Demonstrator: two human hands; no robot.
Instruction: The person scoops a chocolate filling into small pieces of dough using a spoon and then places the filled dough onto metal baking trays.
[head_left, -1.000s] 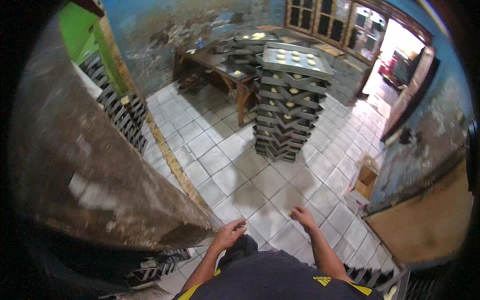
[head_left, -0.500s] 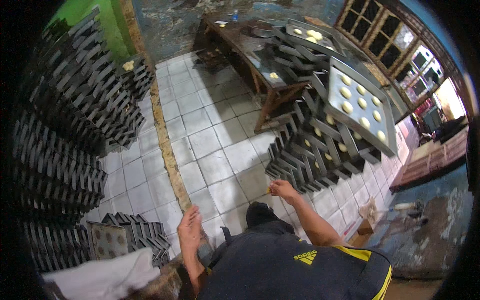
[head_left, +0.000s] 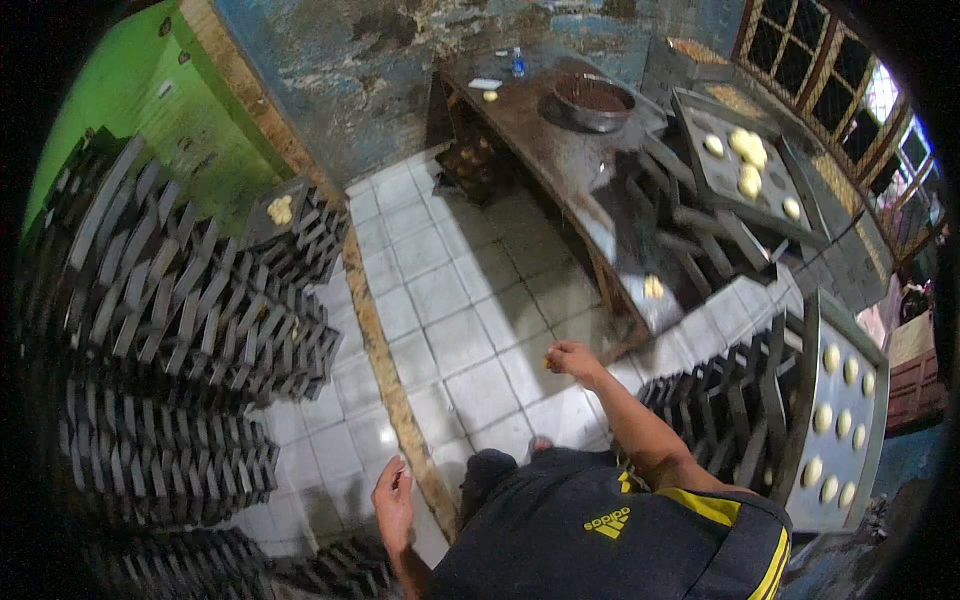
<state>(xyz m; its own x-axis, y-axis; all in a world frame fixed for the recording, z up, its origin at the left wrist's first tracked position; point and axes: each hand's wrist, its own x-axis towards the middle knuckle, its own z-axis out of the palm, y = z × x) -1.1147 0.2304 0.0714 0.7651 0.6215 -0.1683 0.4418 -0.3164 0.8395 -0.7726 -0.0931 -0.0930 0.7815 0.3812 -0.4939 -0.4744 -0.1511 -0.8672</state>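
My right hand is in front of my body above the tiled floor, fingers closed. A small yellow-orange thing pokes out at its fingertips; its kind is too small to make out. Lower and to the left, my left hand hangs with its fingers loosely apart and nothing in them. To my right, a metal tray with rows of pale dough balls tops a crisscross stack of trays. Beyond it, another tray bears several dough balls, some clumped together.
Crisscross stacks of dark trays line the left side; a clump of dough lies on one. A wooden table against the far wall bears a round pan, a bottle and a dough piece near its end.
I have moved forward, so the table and far trays are closer and the dough-ball tray is now beside me on the right. The small yellow thing stays in my right hand.
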